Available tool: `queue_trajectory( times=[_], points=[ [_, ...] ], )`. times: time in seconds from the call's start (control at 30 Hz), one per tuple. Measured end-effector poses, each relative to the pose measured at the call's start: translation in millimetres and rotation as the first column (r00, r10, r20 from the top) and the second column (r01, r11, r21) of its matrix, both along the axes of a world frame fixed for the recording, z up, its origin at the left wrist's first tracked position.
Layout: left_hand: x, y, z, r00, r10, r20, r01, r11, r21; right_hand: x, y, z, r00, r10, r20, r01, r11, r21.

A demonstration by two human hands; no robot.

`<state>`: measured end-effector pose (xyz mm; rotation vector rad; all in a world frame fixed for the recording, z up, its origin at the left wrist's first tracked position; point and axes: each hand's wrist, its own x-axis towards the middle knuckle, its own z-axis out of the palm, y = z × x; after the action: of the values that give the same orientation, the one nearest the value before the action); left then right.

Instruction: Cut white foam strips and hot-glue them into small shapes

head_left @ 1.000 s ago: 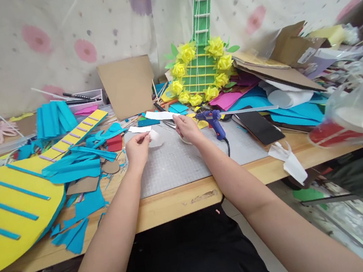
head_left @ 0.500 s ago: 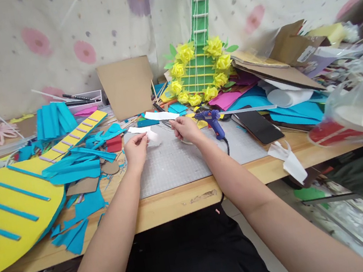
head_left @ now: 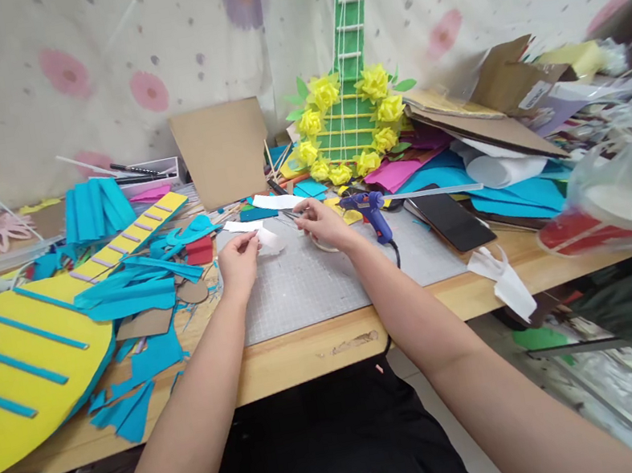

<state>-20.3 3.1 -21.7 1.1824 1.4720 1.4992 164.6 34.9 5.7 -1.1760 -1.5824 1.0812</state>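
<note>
Over the grey cutting mat, my left hand pinches a small white paper piece between thumb and fingertips. My right hand is a short way to its right, apart from that piece. Its fingers are bent toward the thumb; anything between them is too small to make out. A white paper strip lies just behind the right fingertips, and another white strip is behind the left hand. Partly under my right hand shows a round rim. To the right, a blue glue gun rests on the mat.
A yellow guitar-shaped piece and blue scraps cover the left side. At the back stand a cardboard sheet and a green guitar shape ringed with yellow flowers. A phone and a plastic-covered tub are on the right.
My right hand has shifted slightly left, its fingers a little differently bent. My left hand keeps the white paper piece at nearly the same spot.
</note>
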Motion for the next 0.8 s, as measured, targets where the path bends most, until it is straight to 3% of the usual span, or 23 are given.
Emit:
queue_trajectory(
  times=[0.13,0.27,0.4,0.53,0.67,0.8],
  points=[
    [0,2,-5.1,0.996,-0.022,-0.088,0.026,0.999,0.048,-10,-3,-2.4,0.999,-0.027,-0.047,0.030,0.997,0.070],
    [2,-1,-4.3,0.993,-0.046,-0.111,0.053,0.997,0.062,-27,-10,-2.9,0.995,0.082,-0.061,-0.072,0.987,0.147],
    [4,-4,-0.2,0.991,-0.044,-0.128,0.052,0.997,0.056,-40,-12,-5.8,0.989,0.132,-0.064,-0.125,0.987,0.102],
    [5,-5,0.5,0.985,-0.052,-0.167,0.064,0.995,0.070,-45,-7,-11.9,0.996,0.035,-0.082,-0.032,0.999,0.039],
    [7,-6,2.3,0.976,-0.057,-0.209,0.074,0.995,0.074,-47,-4,-14.6,0.992,0.020,-0.123,-0.018,1.000,0.021],
    [8,-8,9.8,0.988,-0.112,-0.106,0.114,0.993,0.015,-46,-3,-10.2,0.990,0.034,-0.140,-0.025,0.997,0.071]
  ],
)
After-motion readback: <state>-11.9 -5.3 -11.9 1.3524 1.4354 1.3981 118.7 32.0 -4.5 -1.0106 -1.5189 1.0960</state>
